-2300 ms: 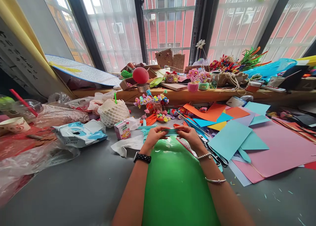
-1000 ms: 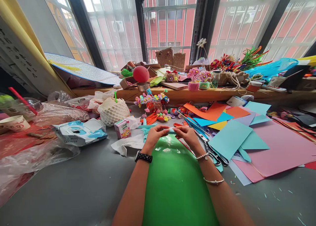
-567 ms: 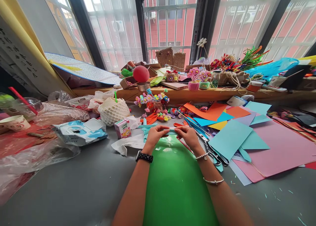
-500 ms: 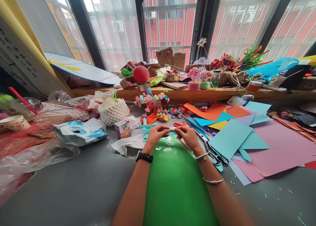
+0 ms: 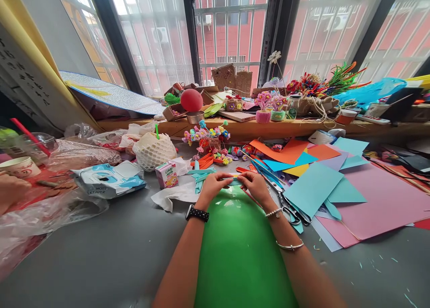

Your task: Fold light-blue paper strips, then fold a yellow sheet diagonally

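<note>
A large green balloon (image 5: 240,249) lies between my forearms, its far end under my hands. My left hand (image 5: 214,187), with a dark watch at the wrist, pinches one end of a light blue paper strip (image 5: 236,181). My right hand (image 5: 257,187) pinches the other end, and the two thumbs nearly meet. The strip lies across just at the balloon's far end; I cannot tell whether it touches. More light blue paper strips (image 5: 200,179) lie beyond my left hand. Scissors (image 5: 291,211) rest beside my right wrist.
Coloured paper sheets (image 5: 314,187) are spread on the right. To the left stand a small pink box (image 5: 167,175), a wet-wipes pack (image 5: 107,180) and a netted coconut (image 5: 154,152). Another person's hand (image 5: 13,191) is at the left edge. A red balloon (image 5: 191,100) sits on the sill.
Another person's hand has come in at the left edge, over the red plastic. My hands stay nearly in place, both still pinching the strip.
</note>
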Tool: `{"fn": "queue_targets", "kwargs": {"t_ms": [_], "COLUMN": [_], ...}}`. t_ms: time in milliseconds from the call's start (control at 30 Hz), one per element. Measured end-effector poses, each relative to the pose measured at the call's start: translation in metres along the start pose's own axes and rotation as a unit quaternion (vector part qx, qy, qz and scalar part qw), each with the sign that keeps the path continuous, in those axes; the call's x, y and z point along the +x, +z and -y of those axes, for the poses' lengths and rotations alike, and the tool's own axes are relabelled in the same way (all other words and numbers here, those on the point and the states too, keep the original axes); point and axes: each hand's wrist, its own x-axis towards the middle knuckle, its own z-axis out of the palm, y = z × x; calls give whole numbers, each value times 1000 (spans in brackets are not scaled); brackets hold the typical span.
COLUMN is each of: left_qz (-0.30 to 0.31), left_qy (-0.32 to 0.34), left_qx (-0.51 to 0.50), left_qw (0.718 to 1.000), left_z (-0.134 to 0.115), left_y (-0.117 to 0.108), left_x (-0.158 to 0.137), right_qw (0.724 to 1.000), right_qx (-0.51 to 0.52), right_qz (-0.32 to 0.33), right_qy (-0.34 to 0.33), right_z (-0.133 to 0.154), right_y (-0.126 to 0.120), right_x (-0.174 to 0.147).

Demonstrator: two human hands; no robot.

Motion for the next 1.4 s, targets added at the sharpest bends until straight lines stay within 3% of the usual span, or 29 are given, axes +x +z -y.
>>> {"fn": "queue_targets", "kwargs": {"t_ms": [167,367,700,933,1267,1400], "left_qz": [-12,-49,-50,16,37,64], "left_qy": [33,34,-23,-87,-127,-113], "left_qx": [78,101,-23,-123,-187,-171], "left_qw": [996,993,998,988,973,977], "left_z": [1,-1,2,-3,0,-4], "left_y": [0,1,-1,-3,-12,-12], "left_x": [0,-2,2,-2,-1,-3], "right_qw": [999,1000,998,994,986,988], "right_qx": [-10,-16,50,106,148,137], "right_qz": [21,-8,-26,-19,60,47], "right_qy": [-25,-18,26,28,42,46], "right_z": [4,4,0,5,8,2], "right_y": [1,1,2,-1,-3,-3], "right_x": [-2,-2,0,-2,-3,-2]}}
